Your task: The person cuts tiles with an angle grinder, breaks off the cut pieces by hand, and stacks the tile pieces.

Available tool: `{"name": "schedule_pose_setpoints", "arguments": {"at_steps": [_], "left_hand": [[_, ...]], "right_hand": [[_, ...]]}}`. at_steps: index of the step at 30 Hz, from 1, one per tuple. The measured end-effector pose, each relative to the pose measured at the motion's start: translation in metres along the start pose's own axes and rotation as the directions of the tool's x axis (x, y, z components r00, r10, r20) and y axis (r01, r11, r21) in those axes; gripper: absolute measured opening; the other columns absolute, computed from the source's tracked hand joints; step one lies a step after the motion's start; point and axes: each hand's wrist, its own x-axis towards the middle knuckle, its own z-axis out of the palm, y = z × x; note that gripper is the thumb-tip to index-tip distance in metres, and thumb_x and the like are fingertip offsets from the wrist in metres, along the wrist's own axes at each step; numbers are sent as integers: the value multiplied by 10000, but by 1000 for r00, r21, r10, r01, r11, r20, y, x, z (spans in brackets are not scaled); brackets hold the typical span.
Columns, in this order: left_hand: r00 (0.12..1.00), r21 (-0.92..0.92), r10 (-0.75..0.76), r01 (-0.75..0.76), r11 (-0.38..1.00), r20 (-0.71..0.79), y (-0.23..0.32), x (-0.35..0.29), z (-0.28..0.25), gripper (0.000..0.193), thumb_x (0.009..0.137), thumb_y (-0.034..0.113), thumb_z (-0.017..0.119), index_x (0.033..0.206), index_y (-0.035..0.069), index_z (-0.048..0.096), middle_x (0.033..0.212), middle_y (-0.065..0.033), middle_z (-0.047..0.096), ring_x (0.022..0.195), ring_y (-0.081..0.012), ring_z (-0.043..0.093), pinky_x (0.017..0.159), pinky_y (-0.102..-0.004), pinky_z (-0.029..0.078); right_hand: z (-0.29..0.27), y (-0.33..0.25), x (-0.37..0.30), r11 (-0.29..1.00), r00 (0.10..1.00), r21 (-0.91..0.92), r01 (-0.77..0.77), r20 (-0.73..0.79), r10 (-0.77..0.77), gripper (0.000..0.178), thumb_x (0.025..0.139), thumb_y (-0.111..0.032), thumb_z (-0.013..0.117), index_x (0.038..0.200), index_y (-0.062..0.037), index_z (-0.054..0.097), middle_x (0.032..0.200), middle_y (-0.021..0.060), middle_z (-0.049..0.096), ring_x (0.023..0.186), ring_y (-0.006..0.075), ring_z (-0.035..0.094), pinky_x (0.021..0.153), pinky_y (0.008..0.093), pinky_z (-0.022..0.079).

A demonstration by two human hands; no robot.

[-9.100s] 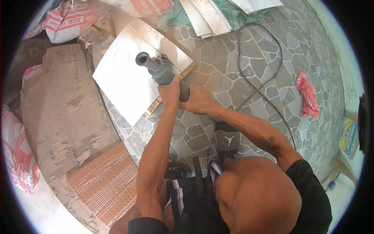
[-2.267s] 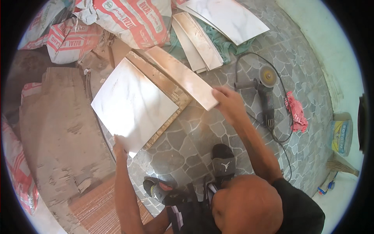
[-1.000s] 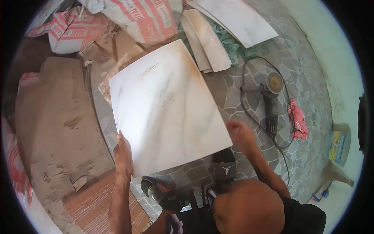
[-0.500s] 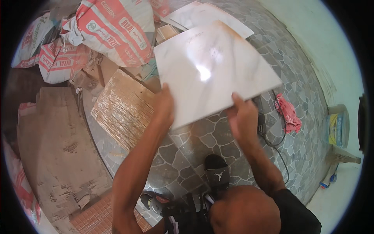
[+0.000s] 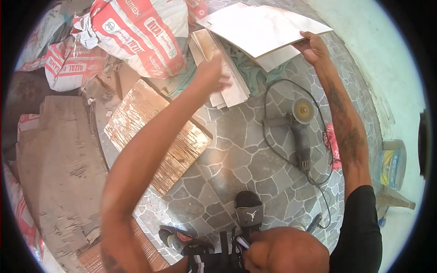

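Observation:
A glossy white tile (image 5: 268, 27) lies tilted at the far side, over another pale tile (image 5: 280, 59) that shows below its near edge. With its thumb on top and fingers underneath, my right hand (image 5: 313, 48) grips the big tile's near right edge. My left hand (image 5: 213, 76) is off the tile, loosely curled and a little blurred, with nothing in it. It hovers above a stack of narrow cut tile strips (image 5: 234, 91). Green cloth or netting (image 5: 248, 68) lies between the strips and the tiles.
An angle grinder (image 5: 300, 136) with a looped cord rests on the stone-patterned floor, beside a pink cloth (image 5: 333, 145). A scored wooden board (image 5: 164, 145) lies at the left. Cement bags (image 5: 136, 36) are piled at the far left; a bucket (image 5: 392, 164) stands by the right wall.
The tile has moved away from me, onto the far tiles. My left hand has let go of it, while my right still holds its edge. The grinder and strips have come into sight.

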Motion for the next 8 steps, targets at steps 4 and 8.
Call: {"name": "schedule_pose_setpoints", "arguments": {"at_steps": [4,8], "left_hand": [[982,661,144,-186,727,119,-57,-90,-92,524,1026,415,413,1252,-38,549,1169,-196,597,1083,-272,578,986,-389,417],[992,724,126,-78,685,-13,-90,-183,-170,577,1030,390,417,1475,22,425,1569,-182,352,1490,-356,236,1206,-374,164]], "right_hand": [[-28,-2,34,999,999,-38,32,1,-32,447,954,-17,503,1342,150,357,1379,288,481,1288,399,500,1165,528,371],[-9,12,52,999,997,-6,-53,58,53,523,959,-57,516,1382,166,305,1443,308,420,1348,416,443,1187,519,338]]}}
